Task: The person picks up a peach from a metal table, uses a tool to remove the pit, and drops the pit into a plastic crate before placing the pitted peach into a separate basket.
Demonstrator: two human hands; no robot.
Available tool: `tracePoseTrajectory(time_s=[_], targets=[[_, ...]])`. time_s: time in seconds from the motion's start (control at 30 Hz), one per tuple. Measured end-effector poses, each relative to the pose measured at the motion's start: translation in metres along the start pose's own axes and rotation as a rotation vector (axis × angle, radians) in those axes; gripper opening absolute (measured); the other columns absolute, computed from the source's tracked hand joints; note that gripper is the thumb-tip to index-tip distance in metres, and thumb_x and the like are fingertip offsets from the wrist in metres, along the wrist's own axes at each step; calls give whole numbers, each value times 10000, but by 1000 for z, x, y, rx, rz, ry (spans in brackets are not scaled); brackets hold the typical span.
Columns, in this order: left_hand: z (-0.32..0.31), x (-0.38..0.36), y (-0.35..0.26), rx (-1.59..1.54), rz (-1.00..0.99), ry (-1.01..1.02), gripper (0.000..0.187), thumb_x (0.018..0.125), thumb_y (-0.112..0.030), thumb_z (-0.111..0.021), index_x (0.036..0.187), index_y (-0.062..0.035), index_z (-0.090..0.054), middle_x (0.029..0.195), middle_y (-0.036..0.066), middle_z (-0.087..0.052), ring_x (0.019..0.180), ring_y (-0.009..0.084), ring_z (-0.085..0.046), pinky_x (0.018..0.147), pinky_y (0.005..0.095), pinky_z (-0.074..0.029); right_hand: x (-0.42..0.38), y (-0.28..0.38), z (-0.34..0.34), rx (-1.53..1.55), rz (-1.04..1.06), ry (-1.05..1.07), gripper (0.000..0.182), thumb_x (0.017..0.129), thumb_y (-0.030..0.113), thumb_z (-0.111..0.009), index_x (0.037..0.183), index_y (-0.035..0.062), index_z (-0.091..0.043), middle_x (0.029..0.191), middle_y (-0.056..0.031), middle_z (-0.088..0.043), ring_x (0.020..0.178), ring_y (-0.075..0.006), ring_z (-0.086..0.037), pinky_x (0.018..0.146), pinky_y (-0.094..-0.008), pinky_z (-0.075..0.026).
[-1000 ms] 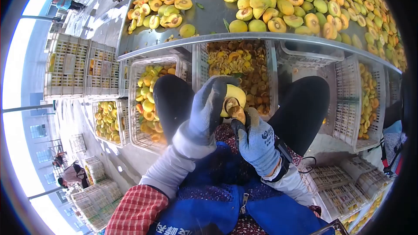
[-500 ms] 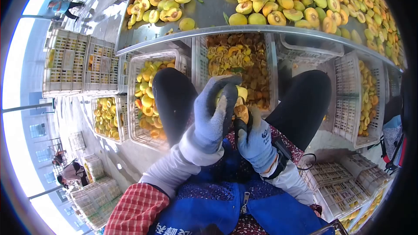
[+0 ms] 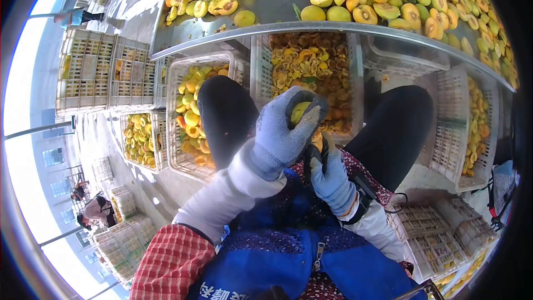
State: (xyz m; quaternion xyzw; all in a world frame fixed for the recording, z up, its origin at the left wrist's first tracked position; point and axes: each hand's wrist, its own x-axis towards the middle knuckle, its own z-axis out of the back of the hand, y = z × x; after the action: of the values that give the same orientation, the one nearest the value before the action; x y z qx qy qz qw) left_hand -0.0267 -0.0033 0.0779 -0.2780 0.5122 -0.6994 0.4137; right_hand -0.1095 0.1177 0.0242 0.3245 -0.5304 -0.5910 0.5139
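My left hand (image 3: 284, 133), in a blue-grey glove with dark fingertips, is closed around a yellow-green peach (image 3: 300, 112). Just below and right of it, my right hand (image 3: 331, 180), gloved the same way, is closed on an orange peach piece (image 3: 317, 141). The two hands nearly touch at the fingertips. My fingers cover much of both pieces, and whether a small tool is in the right hand cannot be made out. Beneath the hands stands a crate (image 3: 356, 86) of peach scraps and cut rings.
A metal table (image 3: 277, 8) ahead bears many halved peaches. Crates of peaches stand left (image 3: 172, 116) and right (image 3: 444, 128) of my knees. Stacked crates (image 3: 83, 69) rise at far left, more (image 3: 438, 244) at lower right. People are in the left background.
My left hand has turned and closed further over the peach, moving slightly right. The orange piece, plainly visible before, is now mostly covered. The whole view has shifted slightly.
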Motion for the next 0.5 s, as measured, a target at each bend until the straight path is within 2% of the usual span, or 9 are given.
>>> tracePoseTrajectory(time_s=[0.1,0.17,0.23,0.27,0.3,0.37,0.4,0.43,0.5], targets=[[-8,-6,6,-129,26,-100,165,806,-128,-625,930,-20,-615,808,121,-621,733,217,-625,681,288,-475,-6,-8,-3,-160,68,-53,517,832,129,-551,1266,-90,-376,884,-236,-582,774,-373,-586,680,-421,-465],[-2,-3,5,-50,42,-78,182,808,-180,-632,921,-38,-612,819,122,-623,756,250,-631,690,320,-483,-13,-13,-5,-83,10,-33,511,852,160,-539,1273,-86,-384,918,-227,-579,803,-361,-580,702,-408,-462],[7,2,-8,379,76,129,187,817,-98,-569,968,7,-602,861,87,-641,799,158,-616,727,265,-467,-16,-19,-6,-89,1,-17,509,875,203,-523,1264,-93,-383,886,-229,-579,781,-364,-582,695,-404,-465],[8,3,-7,363,84,129,195,803,-117,-573,963,-11,-608,857,106,-648,808,196,-640,726,285,-479,-16,-18,-5,-87,3,-7,509,875,203,-523,1264,-93,-383,886,-229,-579,781,-364,-582,695,-404,-465],[7,2,-2,365,84,118,195,803,-117,-573,963,-11,-608,857,106,-648,808,196,-640,726,285,-479,-13,-15,-3,-12,-41,21,510,883,217,-517,1258,-100,-382,878,-235,-580,775,-371,-582,694,-406,-465],[1,-4,12,247,40,27,211,799,-243,-630,929,-80,-595,874,131,-623,836,320,-610,712,381,-481,-13,-12,-6,70,-90,48,513,891,231,-511,1253,-108,-380,869,-242,-580,769,-378,-582,693,-409,-466],[-4,-9,15,195,14,-39,207,800,-85,-571,975,23,-596,846,107,-629,777,164,-606,725,265,-467,-11,-13,-8,-3,-55,15,513,892,231,-511,1248,-114,-378,863,-247,-582,764,-384,-583,689,-414,-466],[-9,-12,16,194,12,-40,207,800,-85,-571,975,23,-596,846,107,-629,777,164,-606,725,265,-467,-10,-13,-10,-76,-23,-19,513,894,230,-510,1243,-121,-376,857,-253,-583,759,-390,-584,685,-419,-465],[-16,-17,18,-22,-51,-223,214,795,-63,-565,981,42,-584,843,102,-612,758,161,-586,726,259,-463,-11,-11,-12,-78,-57,-8,514,893,227,-514,1245,-121,-375,883,-258,-581,780,-390,-584,692,-420,-464]])
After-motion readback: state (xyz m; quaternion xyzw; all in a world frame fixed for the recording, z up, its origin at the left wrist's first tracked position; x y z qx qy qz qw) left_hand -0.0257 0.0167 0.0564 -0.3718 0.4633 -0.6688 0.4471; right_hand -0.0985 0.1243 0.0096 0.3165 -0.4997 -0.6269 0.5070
